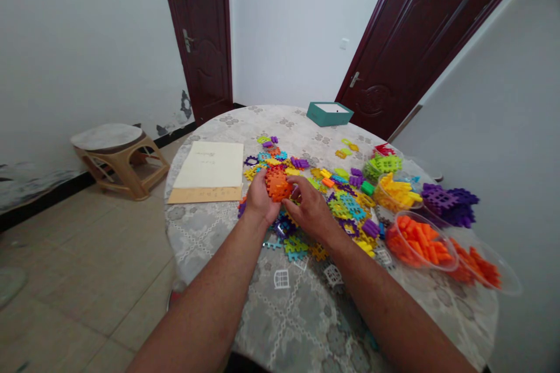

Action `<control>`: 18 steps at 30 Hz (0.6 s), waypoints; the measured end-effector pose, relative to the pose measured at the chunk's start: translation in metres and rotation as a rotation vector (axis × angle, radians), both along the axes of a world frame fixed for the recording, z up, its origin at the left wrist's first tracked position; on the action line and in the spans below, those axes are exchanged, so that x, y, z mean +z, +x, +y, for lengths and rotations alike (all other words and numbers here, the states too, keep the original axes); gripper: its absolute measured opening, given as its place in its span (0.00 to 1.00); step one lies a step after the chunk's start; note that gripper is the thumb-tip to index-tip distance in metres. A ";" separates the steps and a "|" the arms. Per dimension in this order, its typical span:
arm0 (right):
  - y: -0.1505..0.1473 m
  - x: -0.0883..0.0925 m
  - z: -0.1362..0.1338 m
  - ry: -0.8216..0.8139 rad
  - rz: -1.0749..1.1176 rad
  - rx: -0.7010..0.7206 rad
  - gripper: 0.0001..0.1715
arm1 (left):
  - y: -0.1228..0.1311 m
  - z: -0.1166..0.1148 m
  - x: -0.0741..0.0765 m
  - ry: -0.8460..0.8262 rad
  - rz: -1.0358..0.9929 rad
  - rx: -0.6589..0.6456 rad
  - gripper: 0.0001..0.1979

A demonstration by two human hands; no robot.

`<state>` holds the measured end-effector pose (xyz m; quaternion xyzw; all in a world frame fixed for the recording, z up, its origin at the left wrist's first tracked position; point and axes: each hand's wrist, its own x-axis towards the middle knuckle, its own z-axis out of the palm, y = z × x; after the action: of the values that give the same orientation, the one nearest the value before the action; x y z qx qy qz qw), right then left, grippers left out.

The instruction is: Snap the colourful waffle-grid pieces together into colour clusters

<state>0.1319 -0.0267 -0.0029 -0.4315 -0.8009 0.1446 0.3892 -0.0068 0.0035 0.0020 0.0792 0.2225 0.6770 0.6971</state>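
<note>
Over the middle of the table, my left hand (pixel 261 197) is wrapped round a stack of orange and red interlocking plastic building pieces (pixel 277 185). My right hand (pixel 306 203) is at the stack's right side, its fingers bent and close together near the edge. Whether a small piece sits between those fingers is hidden. Beneath and around both hands spreads a loose pile of interlocking pieces (pixel 345 207) in yellow, purple, blue and lime green. White window-shaped pieces (pixel 282 279) lie nearer to me.
Clear bowls of orange pieces (pixel 420 242) and yellow pieces (pixel 396 192) stand at the right, beside purple plates (pixel 450 204). A paper pad (pixel 212 166) lies at the left, a green box (pixel 329 113) at the far edge. A stool (pixel 120 157) stands left of the round table.
</note>
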 end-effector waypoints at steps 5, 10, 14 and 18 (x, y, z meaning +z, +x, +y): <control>0.003 0.004 -0.005 0.018 0.034 0.010 0.13 | -0.001 -0.003 0.004 0.005 0.021 -0.002 0.15; 0.012 0.015 -0.014 -0.047 -0.011 0.041 0.07 | -0.006 -0.007 0.009 -0.020 0.043 -0.098 0.20; 0.028 0.024 -0.022 -0.121 -0.083 -0.027 0.07 | -0.008 -0.007 0.009 -0.052 0.079 -0.037 0.09; 0.051 0.022 -0.019 -0.190 -0.143 -0.101 0.07 | -0.013 -0.003 0.009 -0.113 0.138 0.101 0.14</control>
<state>0.1831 -0.0452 0.0195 -0.5153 -0.7866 0.1688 0.2952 -0.0194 0.0009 0.0112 0.0751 0.3116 0.6905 0.6485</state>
